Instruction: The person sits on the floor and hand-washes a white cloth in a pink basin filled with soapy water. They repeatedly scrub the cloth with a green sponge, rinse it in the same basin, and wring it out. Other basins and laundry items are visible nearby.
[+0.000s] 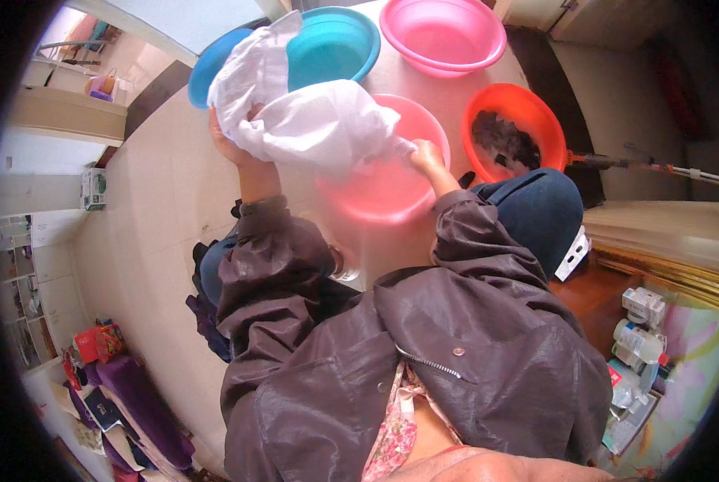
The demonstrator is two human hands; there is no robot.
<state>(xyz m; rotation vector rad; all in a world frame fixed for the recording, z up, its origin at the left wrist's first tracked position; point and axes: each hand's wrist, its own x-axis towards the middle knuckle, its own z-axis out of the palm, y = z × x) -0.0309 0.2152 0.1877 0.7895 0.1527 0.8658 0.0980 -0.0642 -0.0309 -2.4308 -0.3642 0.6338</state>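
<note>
A white cloth garment is stretched between my hands above a pink plastic basin. My left hand supports its bunched left part, with some fingers hidden by the fabric. My right hand grips its narrow twisted end over the basin's right side. Behind the cloth stand a teal basin and a blue basin, the blue one partly covered. A second pink basin is at the top. On the right, an orange-red basin holds dark, wet-looking cloth.
The basins stand on a pale tiled floor. Purple seating with bags and clothes is at lower left. Bottles and boxes stand at lower right. A hose-like rod lies beside the orange-red basin. My knees flank the near pink basin.
</note>
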